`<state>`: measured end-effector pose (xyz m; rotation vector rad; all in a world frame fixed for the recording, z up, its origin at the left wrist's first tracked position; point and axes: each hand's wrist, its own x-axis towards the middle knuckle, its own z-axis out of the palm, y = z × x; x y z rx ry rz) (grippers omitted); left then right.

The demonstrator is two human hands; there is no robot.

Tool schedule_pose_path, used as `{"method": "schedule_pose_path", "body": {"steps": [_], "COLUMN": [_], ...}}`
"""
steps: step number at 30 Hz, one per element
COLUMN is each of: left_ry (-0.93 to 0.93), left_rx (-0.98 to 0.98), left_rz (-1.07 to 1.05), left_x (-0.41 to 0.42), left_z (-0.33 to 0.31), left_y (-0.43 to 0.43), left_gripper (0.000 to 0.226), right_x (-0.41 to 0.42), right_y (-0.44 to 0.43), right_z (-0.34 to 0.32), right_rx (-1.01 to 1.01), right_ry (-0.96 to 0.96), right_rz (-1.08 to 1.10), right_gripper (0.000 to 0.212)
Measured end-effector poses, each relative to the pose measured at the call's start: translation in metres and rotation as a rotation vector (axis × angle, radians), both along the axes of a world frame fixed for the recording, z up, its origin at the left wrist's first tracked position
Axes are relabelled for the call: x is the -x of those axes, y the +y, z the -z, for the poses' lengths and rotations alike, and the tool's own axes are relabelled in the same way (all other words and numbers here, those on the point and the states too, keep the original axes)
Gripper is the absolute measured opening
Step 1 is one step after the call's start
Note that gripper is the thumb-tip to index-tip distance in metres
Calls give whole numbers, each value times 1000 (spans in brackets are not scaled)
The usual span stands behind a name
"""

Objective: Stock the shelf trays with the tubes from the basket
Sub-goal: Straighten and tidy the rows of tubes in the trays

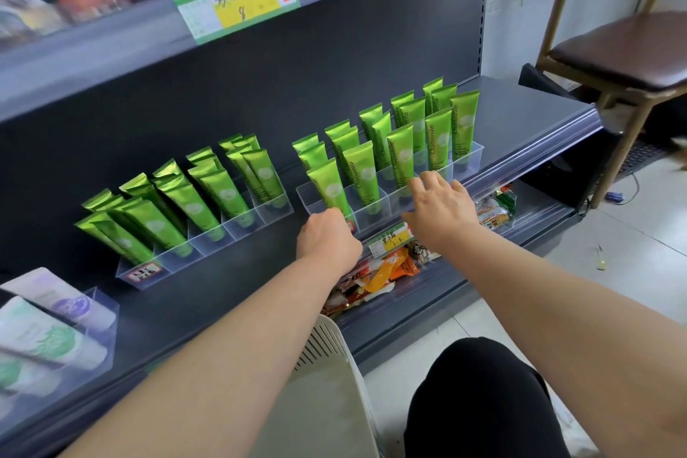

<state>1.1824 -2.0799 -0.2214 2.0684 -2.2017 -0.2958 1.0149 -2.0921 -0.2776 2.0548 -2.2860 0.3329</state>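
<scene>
Your right hand's fingers (422, 180) are spread and fairly straight. Their tips rest along the front rim of the right tray (471, 154), just in front of a green tube and holding nothing. Your right hand (442, 210) hovers over the shelf's front edge.

Your left hand (329, 236) has its fingers curled under the knuckles at the front left corner of the same tray, against its clear wall. You cannot tell from here whether they pinch the wall or only press on it. The nearest tube stands just behind those fingers, in the tray's leftmost slot.

The green tubes (364, 171) fill the right tray in rows, caps down and leaning back toward the dark rear panel. More of the same tubes fill the left tray (208, 236), which stands apart on the same shelf (520, 104), well to the left of your left hand. No tube is in either hand.

The pale slatted basket (329, 346) sits low between your forearms, in front of the shelf; its inside is hidden.

Further left, pale tubes (55, 312) lie in another clear holder. Snack packets (386, 271) lie on the shelf below, under your wrists. A green and yellow price tag (238, 2) hangs on the shelf above, and a chair (624, 52) stands at the right.
</scene>
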Motion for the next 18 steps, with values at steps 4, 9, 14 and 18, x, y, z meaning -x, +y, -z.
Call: {"method": "schedule_pose_path", "body": {"steps": [4, 9, 14, 18], "left_ry": [23, 103, 133, 135], "left_rx": [-5, -34, -64, -46], "left_rz": [18, 39, 48, 15], "left_x": [-5, -18, -39, -66], "left_z": [1, 2, 5, 4], "left_y": [1, 7, 17, 22], "left_gripper": [40, 45, 51, 57], "right_x": [-4, -18, -45, -78], "right_y": [3, 16, 28, 37], "right_z": [-2, -5, -9, -15], "right_rx": [-40, -97, -152, -176], "right_ry": [1, 29, 51, 49], "right_rz": [16, 26, -28, -127], "right_gripper": [56, 53, 47, 45]}}
